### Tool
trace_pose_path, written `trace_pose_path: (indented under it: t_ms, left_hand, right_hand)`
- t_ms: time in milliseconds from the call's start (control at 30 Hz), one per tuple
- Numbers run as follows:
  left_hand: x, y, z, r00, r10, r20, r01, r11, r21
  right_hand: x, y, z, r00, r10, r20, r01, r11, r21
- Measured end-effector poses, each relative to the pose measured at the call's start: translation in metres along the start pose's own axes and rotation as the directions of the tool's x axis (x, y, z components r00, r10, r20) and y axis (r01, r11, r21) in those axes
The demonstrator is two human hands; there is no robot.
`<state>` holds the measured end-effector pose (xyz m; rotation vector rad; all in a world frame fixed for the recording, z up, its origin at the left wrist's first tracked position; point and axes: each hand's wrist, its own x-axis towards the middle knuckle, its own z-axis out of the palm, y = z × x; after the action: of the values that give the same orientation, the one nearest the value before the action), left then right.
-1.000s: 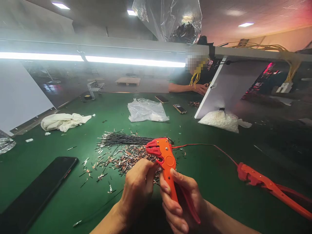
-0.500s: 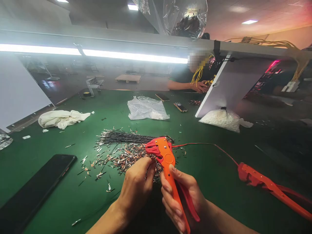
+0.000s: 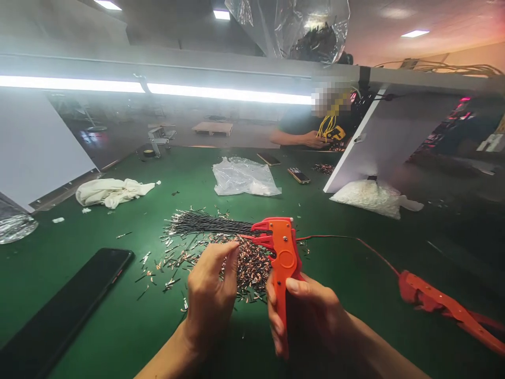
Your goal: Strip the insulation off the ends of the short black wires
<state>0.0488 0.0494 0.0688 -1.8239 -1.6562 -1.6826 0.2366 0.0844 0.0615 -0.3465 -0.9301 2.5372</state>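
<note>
My right hand [image 3: 311, 300] is closed round the orange and red wire stripper [image 3: 283, 258], which stands upright with its jaws pointing left and apart. Just left of the jaws, the thumb and forefinger of my left hand [image 3: 213, 287] are pinched together; whatever they hold is too small or hidden to name. Behind the jaws lies a bundle of black wires [image 3: 209, 223], silvery ends to the left. A heap of short black and copper-coloured wire scraps [image 3: 252, 268] spreads below it. A thin red wire [image 3: 335, 236] runs right from behind the tool.
A second wire stripper [image 3: 442, 302] lies at the right. A black phone [image 3: 74, 302] is at the left, a white cloth [image 3: 114, 192] beyond it. Farther back are a clear plastic bag [image 3: 246, 176], two small phones and a bag of white bits [image 3: 369, 197]. A person [image 3: 300, 134] works across the table.
The wire stripper has turned more upright, and its jaws now stand apart. My left hand has moved left, away from the tool. The whole view has shifted slightly.
</note>
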Motion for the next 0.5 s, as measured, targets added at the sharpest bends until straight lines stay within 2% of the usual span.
trace_pose_path:
  t_ms: [67, 133, 333, 500]
  left_hand:
    - [0.007, 0.002, -0.004, 0.996, 0.074, -0.050, -0.075, 0.997, -0.004]
    - [0.012, 0.003, -0.007, 0.993, 0.108, -0.054, -0.109, 0.994, -0.010]
    - [0.012, -0.001, -0.006, 0.994, 0.108, -0.024, -0.109, 0.994, -0.013]
    - [0.013, -0.002, -0.007, 0.992, 0.125, -0.023, -0.126, 0.992, -0.021]
  right_hand:
    - [-0.002, 0.001, -0.002, 0.999, -0.035, -0.005, 0.035, 0.999, -0.026]
    - [-0.003, 0.004, -0.004, 0.999, -0.037, 0.006, 0.037, 0.999, -0.010]
    - [-0.005, 0.014, -0.008, 0.998, -0.026, 0.050, 0.024, 0.999, 0.047]
    - [-0.005, 0.013, -0.004, 0.998, -0.041, 0.044, 0.038, 0.998, 0.058]
